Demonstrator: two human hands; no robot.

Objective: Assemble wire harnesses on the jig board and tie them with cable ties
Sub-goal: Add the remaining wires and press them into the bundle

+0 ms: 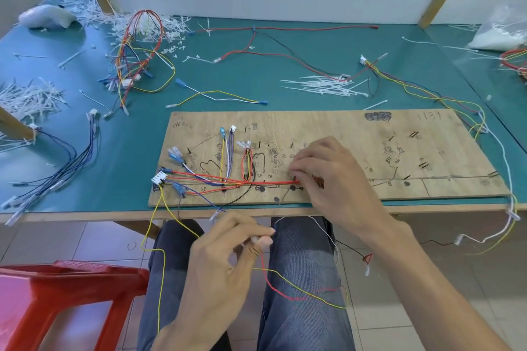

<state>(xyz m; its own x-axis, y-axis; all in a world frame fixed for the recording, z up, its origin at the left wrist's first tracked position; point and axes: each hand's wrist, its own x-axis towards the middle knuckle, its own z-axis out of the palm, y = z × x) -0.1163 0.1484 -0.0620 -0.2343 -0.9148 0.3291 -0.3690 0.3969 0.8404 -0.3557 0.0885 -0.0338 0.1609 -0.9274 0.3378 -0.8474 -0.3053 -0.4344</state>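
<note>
A wooden jig board (pixel 356 134) lies at the table's front edge, marked with ink lines and pegs. Red, yellow, blue and white harness wires (pixel 216 178) run across its left half from a white connector (pixel 158 178). My right hand (pixel 328 171) rests on the board's middle, its fingertips pinching the red wire bundle against the board. Below the table edge, over my lap, my left hand (pixel 225 259) pinches the ends of loose red and yellow wires (pixel 285 291) that hang down. A heap of white cable ties (pixel 325 85) lies behind the board.
Finished harness bundles (pixel 137 57) and cut tie scraps (pixel 28 100) cover the left of the green table (pixel 131 145). Loose wires trail at the right (pixel 427 91). A bag of ties (pixel 502 34) sits far right. A red plastic stool (pixel 57 299) stands at my left knee.
</note>
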